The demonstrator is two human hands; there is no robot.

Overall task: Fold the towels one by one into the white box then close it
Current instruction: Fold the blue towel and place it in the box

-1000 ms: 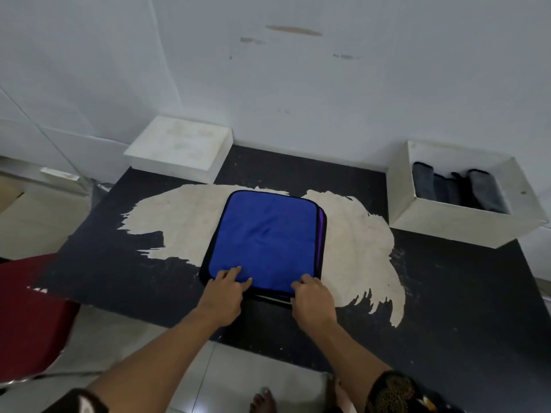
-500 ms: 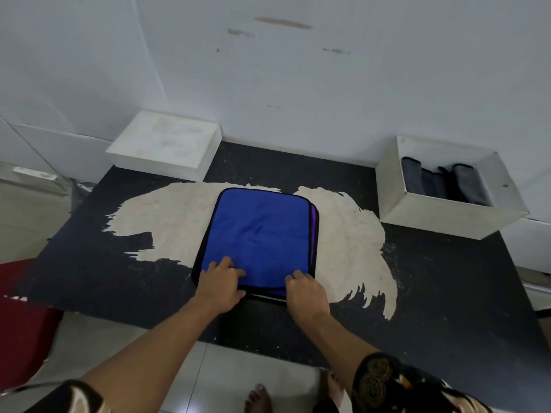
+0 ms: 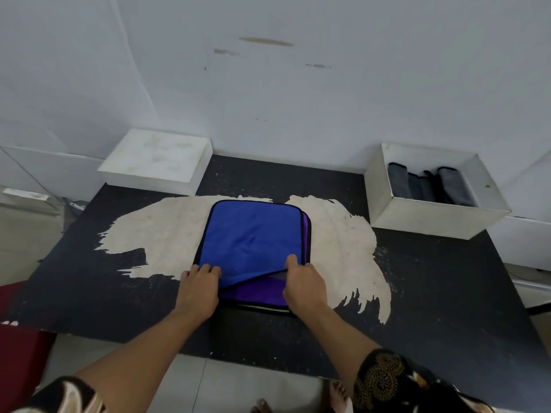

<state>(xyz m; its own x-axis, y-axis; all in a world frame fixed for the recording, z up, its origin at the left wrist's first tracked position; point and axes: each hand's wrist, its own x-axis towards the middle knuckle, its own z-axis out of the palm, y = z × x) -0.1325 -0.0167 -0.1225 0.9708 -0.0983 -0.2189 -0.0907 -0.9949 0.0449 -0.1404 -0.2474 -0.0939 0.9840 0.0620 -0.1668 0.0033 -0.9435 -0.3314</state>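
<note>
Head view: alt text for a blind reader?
The left hand and right hand pinch the near edge of the blue towel, lifting it off a purple towel on a black table. The open white box at right holds grey towels; a white lid lies at left.

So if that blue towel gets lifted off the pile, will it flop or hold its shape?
Probably floppy: the blue towel sags in a curve along its near edge between the left hand and right hand gripping it. Likely light: the lifted edge looks thin. It may cling slightly to the purple towel beneath, cloth on cloth.
</note>
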